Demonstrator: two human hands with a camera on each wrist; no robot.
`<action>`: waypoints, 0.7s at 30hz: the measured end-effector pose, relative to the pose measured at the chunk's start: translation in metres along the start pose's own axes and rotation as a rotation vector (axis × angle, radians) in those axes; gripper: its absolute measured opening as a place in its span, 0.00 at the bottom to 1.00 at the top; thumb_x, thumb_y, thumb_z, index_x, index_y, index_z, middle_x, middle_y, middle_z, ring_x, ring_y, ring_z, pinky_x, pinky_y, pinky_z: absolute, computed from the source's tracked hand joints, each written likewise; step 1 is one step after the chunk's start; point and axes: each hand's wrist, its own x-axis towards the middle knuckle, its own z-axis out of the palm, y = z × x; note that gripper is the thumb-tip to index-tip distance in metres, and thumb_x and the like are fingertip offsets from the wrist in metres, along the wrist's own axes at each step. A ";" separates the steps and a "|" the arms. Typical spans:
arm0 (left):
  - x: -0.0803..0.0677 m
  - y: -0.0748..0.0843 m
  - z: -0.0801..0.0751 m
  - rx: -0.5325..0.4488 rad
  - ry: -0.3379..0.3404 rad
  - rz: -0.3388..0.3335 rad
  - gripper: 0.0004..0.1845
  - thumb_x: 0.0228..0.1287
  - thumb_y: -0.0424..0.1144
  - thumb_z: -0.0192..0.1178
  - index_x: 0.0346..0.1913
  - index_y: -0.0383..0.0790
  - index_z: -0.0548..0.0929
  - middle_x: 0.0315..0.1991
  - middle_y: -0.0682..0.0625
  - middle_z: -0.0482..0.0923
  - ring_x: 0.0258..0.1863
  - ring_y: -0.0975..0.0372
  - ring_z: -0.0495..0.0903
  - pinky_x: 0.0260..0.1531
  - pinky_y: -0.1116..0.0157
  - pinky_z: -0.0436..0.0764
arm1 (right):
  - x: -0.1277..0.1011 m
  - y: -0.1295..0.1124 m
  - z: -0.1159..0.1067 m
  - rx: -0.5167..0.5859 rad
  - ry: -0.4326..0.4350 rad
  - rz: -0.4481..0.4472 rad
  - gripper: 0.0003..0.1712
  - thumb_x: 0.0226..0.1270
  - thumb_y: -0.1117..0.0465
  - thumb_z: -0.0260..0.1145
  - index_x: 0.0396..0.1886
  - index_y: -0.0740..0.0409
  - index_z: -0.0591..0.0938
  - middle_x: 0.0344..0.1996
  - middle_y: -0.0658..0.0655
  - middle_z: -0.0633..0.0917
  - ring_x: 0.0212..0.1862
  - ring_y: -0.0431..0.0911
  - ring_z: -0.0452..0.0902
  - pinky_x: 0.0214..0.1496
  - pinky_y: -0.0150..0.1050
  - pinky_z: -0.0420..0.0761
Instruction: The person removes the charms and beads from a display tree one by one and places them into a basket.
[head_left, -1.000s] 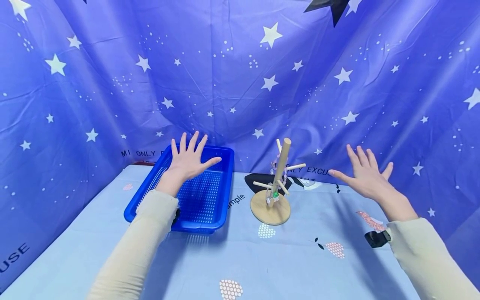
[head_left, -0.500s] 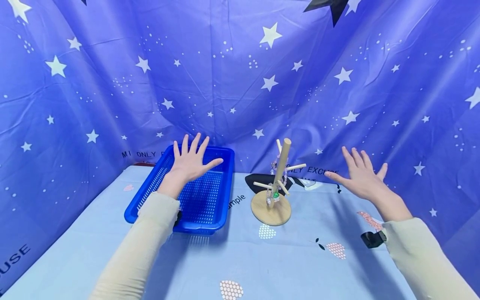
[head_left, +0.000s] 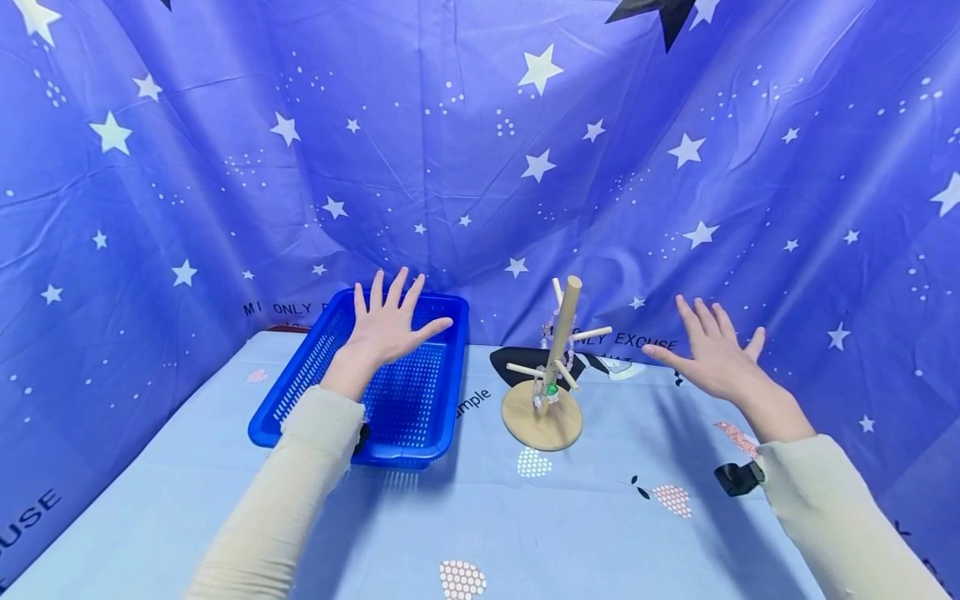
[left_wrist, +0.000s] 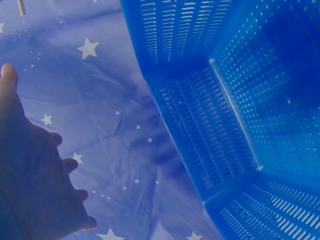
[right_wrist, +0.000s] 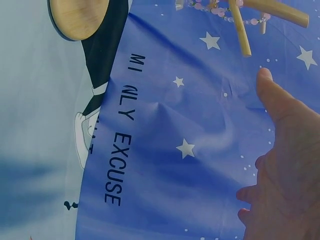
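Observation:
My left hand (head_left: 386, 329) is spread with straight fingers above the blue plastic basket (head_left: 457, 375), holding nothing. In the left wrist view the basket's slotted wall (left_wrist: 205, 130) stands beside that hand (left_wrist: 40, 175). My right hand (head_left: 716, 358), its fingers also spread, hovers over the right side of the table with nothing in it. Between the two hands stands a wooden stand (head_left: 564, 325) with pegs and a round base (head_left: 540, 429). Beaded bracelets (head_left: 567, 361) hang on its pegs, one with a green bead (head_left: 552, 389). Pink beads (right_wrist: 217, 11) show at the top of the right wrist view.
A light blue printed cloth (head_left: 600, 533) covers the table. Behind it hangs a purple-blue curtain (head_left: 450, 167) with white stars, reaching down to the table's back edge. A black wrist camera (head_left: 738, 478) sits at the right sleeve.
Both hands have drifted slightly inward: the left a little to the right, the right a little to the left. The basket and the stand stay in place.

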 end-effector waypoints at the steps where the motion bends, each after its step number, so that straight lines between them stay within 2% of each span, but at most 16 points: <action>1: 0.000 0.001 0.000 -0.001 0.000 0.000 0.51 0.64 0.77 0.39 0.81 0.53 0.40 0.83 0.46 0.31 0.80 0.41 0.27 0.73 0.35 0.26 | 0.000 0.000 0.000 -0.001 -0.002 0.000 0.62 0.66 0.23 0.49 0.80 0.52 0.31 0.78 0.72 0.37 0.77 0.72 0.26 0.59 0.85 0.23; 9: 0.000 0.004 0.001 0.015 0.000 -0.001 0.51 0.63 0.78 0.36 0.81 0.56 0.37 0.83 0.47 0.31 0.80 0.41 0.28 0.74 0.35 0.28 | 0.001 -0.004 0.002 0.008 -0.017 0.004 0.63 0.65 0.22 0.49 0.80 0.53 0.32 0.78 0.73 0.39 0.77 0.73 0.29 0.60 0.85 0.24; 13: 0.000 0.006 0.002 0.006 0.007 0.007 0.51 0.63 0.78 0.38 0.81 0.54 0.39 0.83 0.47 0.32 0.80 0.41 0.29 0.74 0.35 0.27 | 0.001 -0.007 0.003 0.019 -0.024 0.000 0.63 0.65 0.23 0.49 0.80 0.53 0.33 0.78 0.73 0.40 0.77 0.74 0.30 0.60 0.85 0.25; 21: -0.001 0.009 0.000 0.004 0.007 0.015 0.51 0.63 0.78 0.38 0.81 0.54 0.40 0.83 0.47 0.34 0.80 0.41 0.31 0.74 0.35 0.30 | 0.002 -0.009 0.005 0.015 -0.042 -0.010 0.62 0.65 0.23 0.50 0.81 0.56 0.36 0.78 0.74 0.45 0.76 0.76 0.33 0.64 0.83 0.34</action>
